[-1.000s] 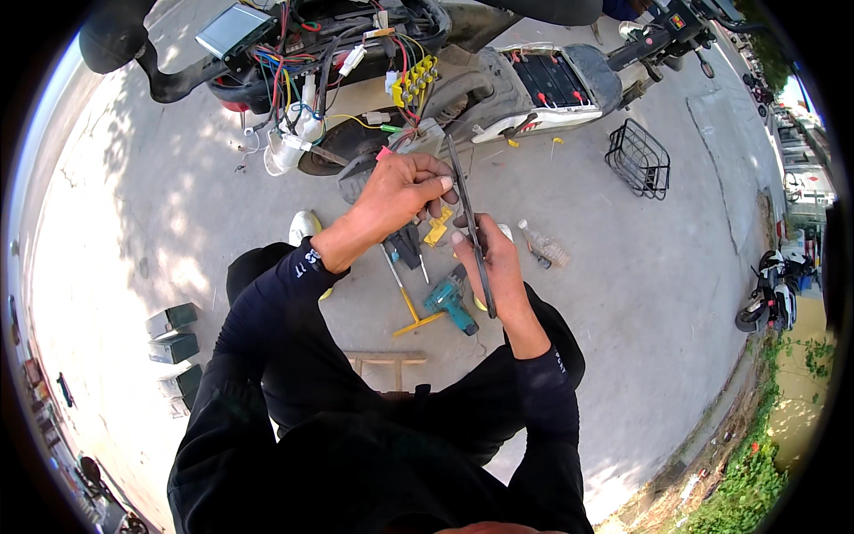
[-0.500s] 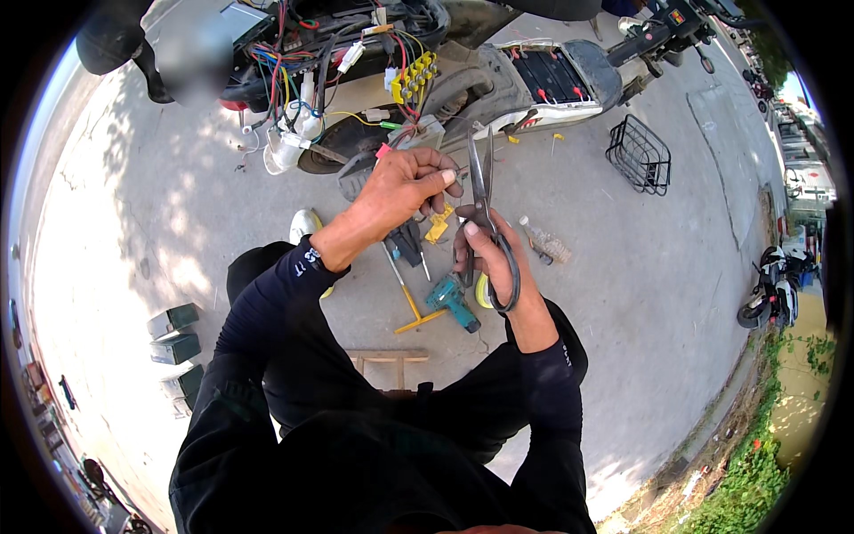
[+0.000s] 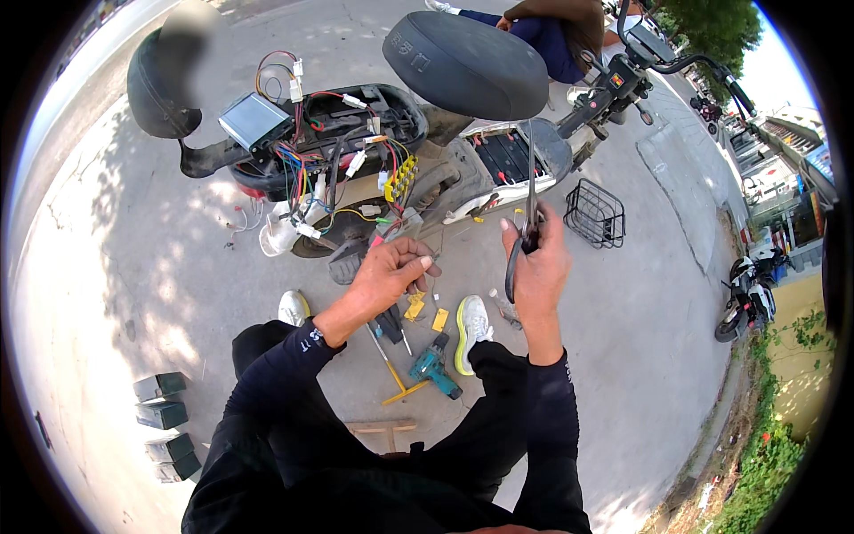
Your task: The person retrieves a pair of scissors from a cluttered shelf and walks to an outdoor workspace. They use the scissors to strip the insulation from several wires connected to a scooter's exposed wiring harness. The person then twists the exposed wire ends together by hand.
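Observation:
My left hand is closed in a pinch in front of the scooter's exposed wiring; a small thin piece shows at its fingertips, too small to name. To its right, my right hand grips black-handled scissors, blades pointing up toward the battery compartment. The scooter's wire bundle hangs out with white connectors and a yellow terminal block. Below my hands lie a teal drill, a yellow T-handle tool and small yellow pieces on the pavement.
A black wire basket sits right of the scooter. Several dark boxes stand at the lower left. A detached seat is above, with another person behind it. A wooden stool is between my legs. A parked scooter stands far right.
My right hand has moved up and right, away from my left hand, turning the scissors upright. My head view has tilted up, showing more of the seat and the person behind.

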